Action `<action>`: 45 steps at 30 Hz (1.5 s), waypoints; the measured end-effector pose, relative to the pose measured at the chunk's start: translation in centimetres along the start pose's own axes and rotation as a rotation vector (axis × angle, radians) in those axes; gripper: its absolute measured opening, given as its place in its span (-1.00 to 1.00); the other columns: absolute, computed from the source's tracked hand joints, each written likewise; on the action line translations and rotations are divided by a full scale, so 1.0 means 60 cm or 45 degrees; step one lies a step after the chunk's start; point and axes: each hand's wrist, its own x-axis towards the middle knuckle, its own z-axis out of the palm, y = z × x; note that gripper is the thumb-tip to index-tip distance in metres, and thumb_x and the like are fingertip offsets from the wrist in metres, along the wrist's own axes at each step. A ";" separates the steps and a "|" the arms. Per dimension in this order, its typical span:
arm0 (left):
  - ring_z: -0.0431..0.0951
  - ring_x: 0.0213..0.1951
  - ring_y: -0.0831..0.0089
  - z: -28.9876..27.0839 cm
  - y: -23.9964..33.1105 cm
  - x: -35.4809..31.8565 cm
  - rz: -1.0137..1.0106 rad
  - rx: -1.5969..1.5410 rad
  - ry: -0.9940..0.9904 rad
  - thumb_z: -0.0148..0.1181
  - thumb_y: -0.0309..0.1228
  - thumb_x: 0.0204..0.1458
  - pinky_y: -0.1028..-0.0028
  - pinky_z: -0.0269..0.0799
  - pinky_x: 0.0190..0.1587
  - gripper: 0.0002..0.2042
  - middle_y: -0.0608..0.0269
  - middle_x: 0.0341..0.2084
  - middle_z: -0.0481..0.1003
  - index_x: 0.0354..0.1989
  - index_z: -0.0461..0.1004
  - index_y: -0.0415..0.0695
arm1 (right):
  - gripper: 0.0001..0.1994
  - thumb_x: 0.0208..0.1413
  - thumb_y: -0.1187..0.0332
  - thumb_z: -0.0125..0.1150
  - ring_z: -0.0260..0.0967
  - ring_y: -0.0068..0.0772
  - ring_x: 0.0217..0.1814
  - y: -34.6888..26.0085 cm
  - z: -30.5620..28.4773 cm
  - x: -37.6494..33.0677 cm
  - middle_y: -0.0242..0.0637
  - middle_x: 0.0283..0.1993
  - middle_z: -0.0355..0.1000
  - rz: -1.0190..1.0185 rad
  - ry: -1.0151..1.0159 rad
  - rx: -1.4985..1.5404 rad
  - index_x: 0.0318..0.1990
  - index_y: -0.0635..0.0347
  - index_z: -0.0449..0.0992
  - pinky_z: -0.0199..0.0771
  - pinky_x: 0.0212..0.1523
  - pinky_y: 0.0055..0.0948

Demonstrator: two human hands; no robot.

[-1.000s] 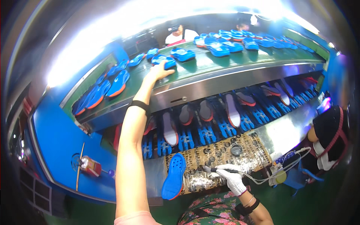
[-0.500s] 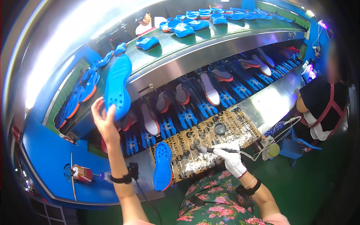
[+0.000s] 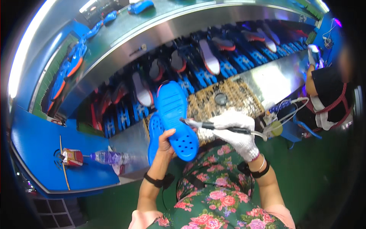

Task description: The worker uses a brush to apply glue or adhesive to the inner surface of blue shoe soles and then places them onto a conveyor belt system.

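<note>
My left hand (image 3: 166, 145), bare, grips a blue shoe sole (image 3: 173, 108) by its edge; the sole is tilted, holed end toward me. A second blue sole (image 3: 153, 137) lies partly hidden behind it on the work surface. My right hand (image 3: 238, 135), in a white knitted glove, is closed round a slim dark-handled brush (image 3: 207, 124) with a pale hose at its back end. The brush tip is at the middle of the held sole; whether it touches cannot be told. A small round dark dish (image 3: 220, 99) sits on a tape-covered cardboard mat (image 3: 238, 89) beyond my right hand.
Behind the mat, a rack of blue holders (image 3: 244, 61) carries several grey and white shoe parts. An upper conveyor (image 3: 175, 15) bears blue soles. At left are a plastic bottle (image 3: 110, 157) and a red carton (image 3: 72, 157). A person (image 3: 329, 87) sits at right, near cables.
My left hand has brought the blue sole down from the conveyor's side to in front of me. The right hand's brush has moved left and up to the sole. The view has tipped downward.
</note>
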 end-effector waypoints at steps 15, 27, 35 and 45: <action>0.55 0.06 0.03 0.083 -0.089 -0.021 -0.077 -0.964 -0.432 -0.52 0.60 0.03 0.00 0.47 0.15 0.05 -0.05 0.05 0.49 0.32 0.26 -0.12 | -0.77 -0.07 0.56 0.44 0.57 -0.39 -0.33 0.026 0.047 0.039 -0.18 -0.26 0.62 -0.489 0.102 -0.541 -0.19 0.26 0.69 0.52 -0.32 -0.47; 0.18 0.43 0.14 0.095 -0.084 -0.022 0.181 0.049 0.142 -0.49 0.53 0.11 0.06 0.09 0.46 -0.02 0.17 0.45 0.13 0.55 -0.10 0.06 | -0.74 -0.10 0.51 0.47 0.60 -0.22 -0.24 0.048 0.073 0.008 -0.19 -0.21 0.65 -0.429 0.066 -0.408 -0.18 0.16 0.70 0.57 -0.18 -0.34; 0.38 0.28 0.09 0.008 -0.102 -0.027 0.039 -0.039 0.166 -0.36 0.58 0.04 0.02 0.22 0.39 0.04 0.10 0.33 0.31 0.49 0.02 -0.03 | -0.73 -0.12 0.47 0.49 0.60 -0.26 -0.22 0.046 0.098 -0.025 -0.25 -0.17 0.65 -0.502 -0.241 -0.381 -0.19 0.06 0.70 0.58 -0.22 -0.32; 0.41 0.24 0.01 -0.020 -0.093 -0.028 0.005 -0.779 -0.240 -0.24 0.57 0.03 -0.02 0.30 0.32 0.04 -0.02 0.25 0.37 0.46 0.08 -0.07 | -0.75 -0.06 0.46 0.44 0.58 -0.17 -0.20 0.055 0.095 -0.042 -0.26 -0.18 0.64 -0.481 -0.267 -0.292 -0.16 0.10 0.70 0.60 -0.16 -0.28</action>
